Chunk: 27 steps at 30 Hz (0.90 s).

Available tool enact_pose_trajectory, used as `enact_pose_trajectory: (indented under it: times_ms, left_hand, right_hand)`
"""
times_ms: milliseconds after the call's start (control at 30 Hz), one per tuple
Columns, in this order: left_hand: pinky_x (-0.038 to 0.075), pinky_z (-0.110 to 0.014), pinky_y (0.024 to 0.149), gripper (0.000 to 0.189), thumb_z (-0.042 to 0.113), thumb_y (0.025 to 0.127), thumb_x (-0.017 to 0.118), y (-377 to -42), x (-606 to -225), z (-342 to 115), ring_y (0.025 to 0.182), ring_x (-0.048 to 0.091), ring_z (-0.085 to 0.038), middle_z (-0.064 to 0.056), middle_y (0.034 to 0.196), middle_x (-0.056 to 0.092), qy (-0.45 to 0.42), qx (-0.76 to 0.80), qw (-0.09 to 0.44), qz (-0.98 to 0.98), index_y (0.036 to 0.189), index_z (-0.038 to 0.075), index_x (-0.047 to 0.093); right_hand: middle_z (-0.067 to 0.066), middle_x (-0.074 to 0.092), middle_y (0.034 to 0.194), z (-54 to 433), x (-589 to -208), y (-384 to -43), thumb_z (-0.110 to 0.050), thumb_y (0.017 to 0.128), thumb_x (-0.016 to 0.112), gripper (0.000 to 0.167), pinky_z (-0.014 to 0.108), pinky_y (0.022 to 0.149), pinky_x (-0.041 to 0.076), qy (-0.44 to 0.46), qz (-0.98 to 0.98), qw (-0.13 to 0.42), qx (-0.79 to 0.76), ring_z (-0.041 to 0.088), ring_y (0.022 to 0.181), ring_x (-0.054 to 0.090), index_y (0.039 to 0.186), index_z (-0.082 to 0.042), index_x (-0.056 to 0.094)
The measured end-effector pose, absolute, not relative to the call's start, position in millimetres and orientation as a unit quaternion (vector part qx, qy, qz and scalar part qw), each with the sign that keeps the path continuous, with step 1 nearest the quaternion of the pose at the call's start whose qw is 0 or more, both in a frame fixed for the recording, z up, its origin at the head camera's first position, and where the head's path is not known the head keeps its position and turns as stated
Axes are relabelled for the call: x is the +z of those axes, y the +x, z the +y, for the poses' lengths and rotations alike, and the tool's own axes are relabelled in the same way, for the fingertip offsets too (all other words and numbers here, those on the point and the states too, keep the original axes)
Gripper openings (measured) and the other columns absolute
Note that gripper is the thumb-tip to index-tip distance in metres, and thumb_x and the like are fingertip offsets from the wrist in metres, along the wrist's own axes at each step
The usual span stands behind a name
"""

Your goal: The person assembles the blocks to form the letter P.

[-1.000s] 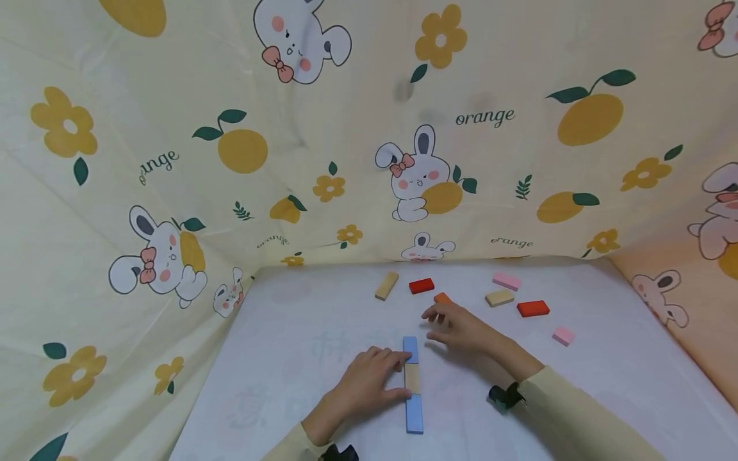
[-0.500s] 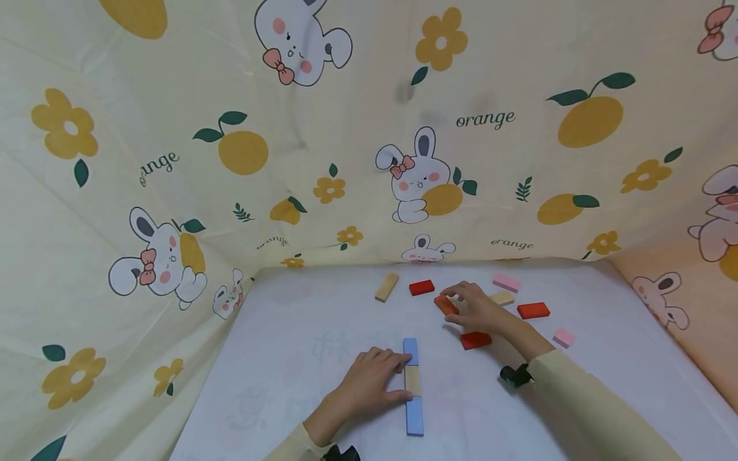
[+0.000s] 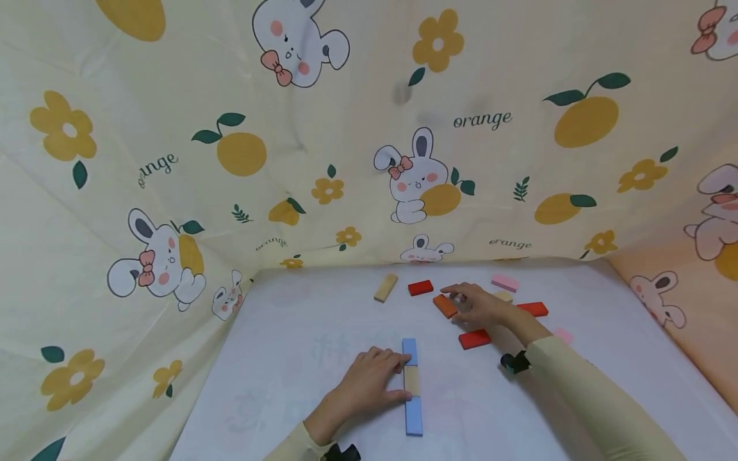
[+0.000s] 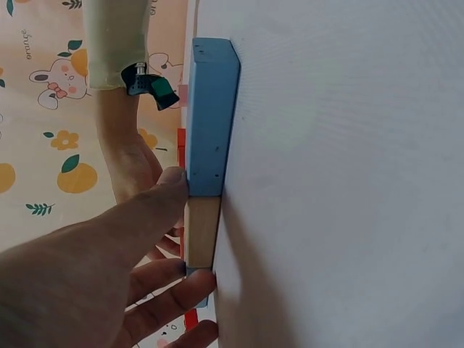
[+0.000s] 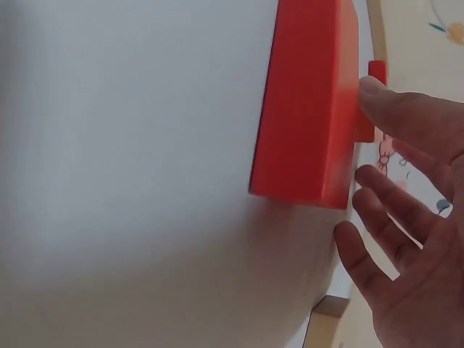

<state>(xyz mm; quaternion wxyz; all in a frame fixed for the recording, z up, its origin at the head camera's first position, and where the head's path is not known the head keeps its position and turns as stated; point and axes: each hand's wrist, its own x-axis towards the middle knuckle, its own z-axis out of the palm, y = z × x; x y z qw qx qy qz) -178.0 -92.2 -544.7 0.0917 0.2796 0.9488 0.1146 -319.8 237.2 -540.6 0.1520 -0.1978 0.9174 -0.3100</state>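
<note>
My left hand [image 3: 369,378] lies beside a straight row of flat blocks, its index fingertip at the far blue block [image 3: 409,346]. Its thumb touches the near blue block [image 3: 414,419] close to where this meets the wooden block [image 3: 412,381]; in the left wrist view this thumb lies along the near blue block [image 4: 210,123]. Farther off, my right hand [image 3: 478,306] reaches over the table with thumb and index finger spread around the orange block [image 3: 444,307]. In the right wrist view the thumb overlaps the orange block [image 5: 365,127], and the other fingers are loosely bent and spread.
A red block [image 3: 475,339] lies just in front of my right hand. Behind are a wooden block [image 3: 385,288], another red block [image 3: 420,288] and a pink block [image 3: 505,282]. To the right lie a red block [image 3: 533,310] and a pink block [image 3: 564,335]. Patterned cloth [image 3: 323,141] hangs beyond the table.
My right hand has moved right and away from me to the orange block, uncovering the red block in front of it. My left hand stays at the row of blocks.
</note>
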Motion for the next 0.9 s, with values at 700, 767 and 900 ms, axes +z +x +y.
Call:
enact_pose_trajectory:
  times_ms: [700, 767, 900]
  left_hand:
    - [0.046, -0.041, 0.105, 0.077, 0.071, 0.091, 0.072, -180, -547, -92, 0.118, 0.054, -0.011, 0.021, 0.113, 0.060, 0.276, 0.120, 0.096, 0.949, 0.155, 0.031, 0.057]
    - [0.047, -0.041, 0.105, 0.077, 0.071, 0.090, 0.073, -180, -547, -92, 0.118, 0.054, -0.011, 0.021, 0.112, 0.061, 0.277, 0.121, 0.096, 0.948, 0.154, 0.031, 0.057]
    - [0.047, -0.041, 0.104, 0.076, 0.071, 0.090, 0.074, -180, -547, -93, 0.119, 0.054, -0.011, 0.021, 0.113, 0.061, 0.277, 0.123, 0.094, 0.948, 0.154, 0.032, 0.058]
  right_hand:
    - [0.012, 0.054, 0.141, 235, -544, -333, -0.021, 0.094, 0.085, 0.065, 0.047, 0.096, 0.056, -0.201, 0.920, 0.166, -0.292, 0.031, 0.123, 0.051, 0.154, -0.021, 0.059]
    - [0.012, 0.054, 0.141, 234, -543, -332, -0.021, 0.094, 0.085, 0.065, 0.048, 0.097, 0.056, -0.199, 0.920, 0.167, -0.294, 0.032, 0.123, 0.051, 0.153, -0.021, 0.059]
    - [0.012, 0.054, 0.141, 234, -543, -332, -0.024, 0.093, 0.086, 0.064, 0.051, 0.100, 0.056, -0.194, 0.920, 0.167, -0.295, 0.034, 0.126, 0.051, 0.151, -0.022, 0.060]
